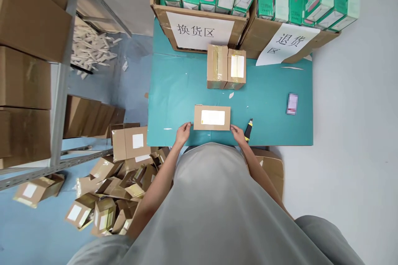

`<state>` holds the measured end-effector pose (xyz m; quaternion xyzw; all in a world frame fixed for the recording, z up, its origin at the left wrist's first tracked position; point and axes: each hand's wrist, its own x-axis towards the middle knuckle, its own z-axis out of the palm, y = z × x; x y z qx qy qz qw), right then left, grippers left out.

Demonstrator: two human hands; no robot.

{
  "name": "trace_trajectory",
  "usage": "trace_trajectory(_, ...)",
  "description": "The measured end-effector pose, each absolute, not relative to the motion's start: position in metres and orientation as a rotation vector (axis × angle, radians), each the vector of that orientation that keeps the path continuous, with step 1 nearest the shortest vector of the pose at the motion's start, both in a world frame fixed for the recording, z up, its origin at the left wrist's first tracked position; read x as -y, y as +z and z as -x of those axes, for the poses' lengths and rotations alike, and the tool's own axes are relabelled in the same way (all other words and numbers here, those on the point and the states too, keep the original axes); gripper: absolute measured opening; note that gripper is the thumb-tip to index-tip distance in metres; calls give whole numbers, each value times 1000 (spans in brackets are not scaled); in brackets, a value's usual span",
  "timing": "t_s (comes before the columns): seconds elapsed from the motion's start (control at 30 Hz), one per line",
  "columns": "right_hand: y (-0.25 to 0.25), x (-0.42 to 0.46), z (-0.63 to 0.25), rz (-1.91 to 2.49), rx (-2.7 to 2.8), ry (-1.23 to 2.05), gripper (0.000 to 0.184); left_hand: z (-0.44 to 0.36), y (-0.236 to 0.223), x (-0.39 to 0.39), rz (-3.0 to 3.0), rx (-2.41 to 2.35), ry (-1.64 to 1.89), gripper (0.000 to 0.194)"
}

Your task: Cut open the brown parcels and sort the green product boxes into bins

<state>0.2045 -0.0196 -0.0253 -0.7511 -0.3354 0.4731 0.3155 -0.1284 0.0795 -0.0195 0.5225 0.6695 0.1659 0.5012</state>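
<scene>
A small cardboard box (212, 127) with a white label (213, 117) lies flat on the teal table near its front edge. My left hand (184, 132) is beside the box's left side, thumb and fingers pressed together, with a narrow gap between fingertips and cardboard. At the lower right corner of the box, my right hand (238, 134) has its thumb and fingertips closed on the edge. Just right of that hand lies a black and yellow box cutter (248, 129).
Two taped cardboard boxes (217, 68) stand behind. Large cartons (200, 29) of green product boxes, with paper signs, line the back. A blurred phone-like object (292, 104) lies at right. Opened boxes (120, 186) heap on the floor left, beside a metal shelf (60, 112).
</scene>
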Motion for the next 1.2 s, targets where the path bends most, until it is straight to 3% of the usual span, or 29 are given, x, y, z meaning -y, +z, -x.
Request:
trace_trajectory(0.1,-24,24,-200,1972,910,1266,42,127,-18,-70,-1195,-1621,374,29)
trace_trajectory(0.23,-17,21,-197,1961,952,1244,36,119,-10,-65,-1155,-1636,375,35)
trace_trajectory(0.4,4,1,-205,1910,968,1135,43,116,13,-79,-1191,-1667,563,29)
trace_trajectory(0.6,22,-25,-208,1830,932,1061,46,118,36,-91,-1306,-1729,676,34)
trace_trajectory(1.0,-18,1,-223,1856,917,1261,55,132,0,-63,-1156,-1711,545,33)
trace_trajectory(1.2,-35,16,-213,1911,1000,1355,62,125,-9,-50,-1212,-1673,336,56)
